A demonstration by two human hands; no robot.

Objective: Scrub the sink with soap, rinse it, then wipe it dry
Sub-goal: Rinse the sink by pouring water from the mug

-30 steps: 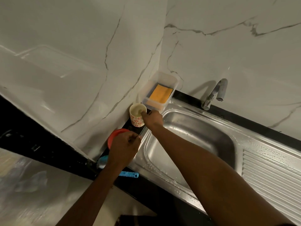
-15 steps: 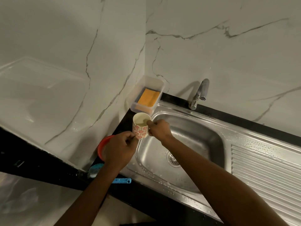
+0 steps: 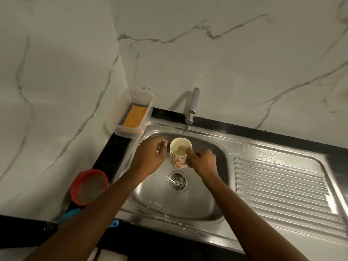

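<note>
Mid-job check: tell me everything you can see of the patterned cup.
The cup is small, white with an orange-red flower print outside and a plain pale inside holding a little yellowish liquid. It is upright over the sink basin, beyond the drain. The right hand pinches its rim on the right, one finger hooked inside. The left hand is close beside it; contact is unclear.

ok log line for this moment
right hand: grips white orange-flowered cup above stainless steel sink | left hand: curled beside cup, grip unclear
</note>
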